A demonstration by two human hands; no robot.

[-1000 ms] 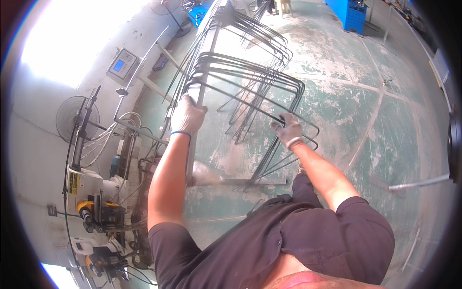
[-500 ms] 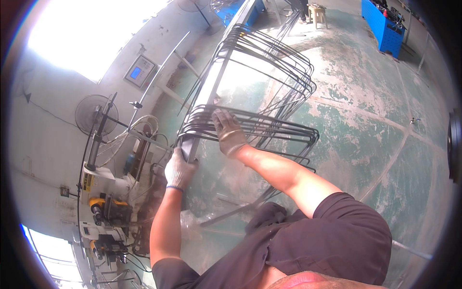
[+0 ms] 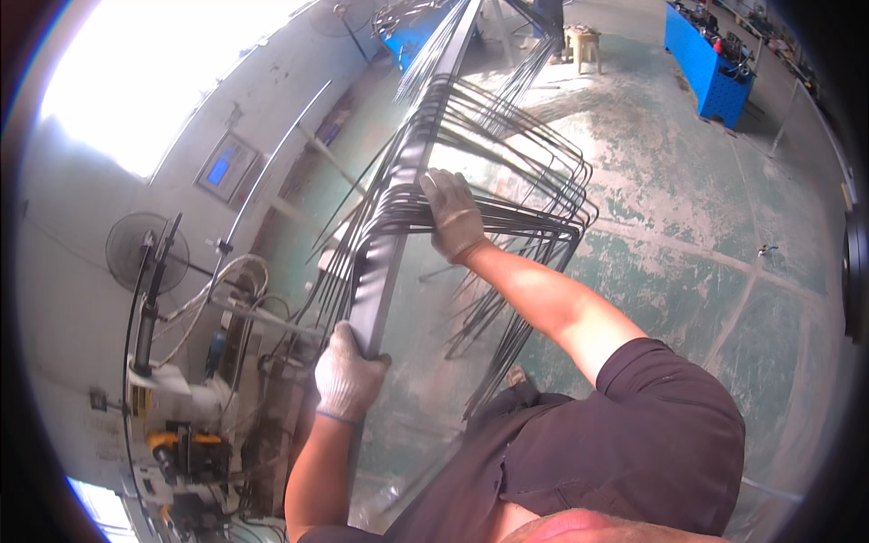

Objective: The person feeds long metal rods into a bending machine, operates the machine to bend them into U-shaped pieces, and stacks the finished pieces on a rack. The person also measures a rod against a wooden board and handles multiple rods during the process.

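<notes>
A long grey metal bar (image 3: 373,299) runs away from me, with several dark bent metal rods (image 3: 525,215) hooked over it in a near bundle. Wrapped round the bar's near part is my left hand (image 3: 350,373), closed, in a pale knit glove. My right hand (image 3: 455,217), in a dirtier glove, lies against the near bundle just right of the bar. Its fingers are stretched out and point away from me. A farther group of bent rods (image 3: 520,136) hangs over the same bar. The rods' long legs hang down on both sides.
To the left, a fan (image 3: 148,253), a wall panel (image 3: 226,167) and a machine with yellow parts (image 3: 190,448) stand along the wall. A blue workbench (image 3: 711,77) is at the far right. A stool (image 3: 582,50) stands beside a partly visible person (image 3: 546,14).
The near bundle has slid away along the bar, closer to the farther group, with my right hand against it. More bare bar shows between the rods and my left hand.
</notes>
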